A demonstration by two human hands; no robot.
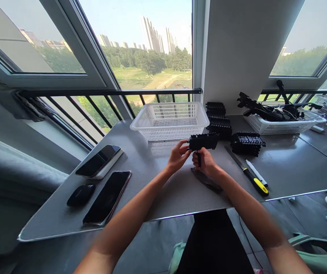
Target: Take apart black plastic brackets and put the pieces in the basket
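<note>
My left hand point(177, 156) grips the left end of a black ridged plastic block point(203, 141), held above the grey table point(157, 190). My right hand point(204, 161) is closed under the block's middle, fingers wrapped round a thin dark tool or stem point(199, 158) that points up into it. A flat dark piece point(206, 180) lies on the table just below my right wrist. Similar black blocks point(219, 120) are stacked behind, and another point(247, 142) sits to the right.
An empty white mesh basket point(170, 120) stands behind my hands. A second white basket point(283, 123) with black cables is at the right. A yellow-handled tool point(249, 173) and white pen point(256, 173) lie right. Two phones point(107, 196) point(99, 160) and a black case point(81, 195) lie left.
</note>
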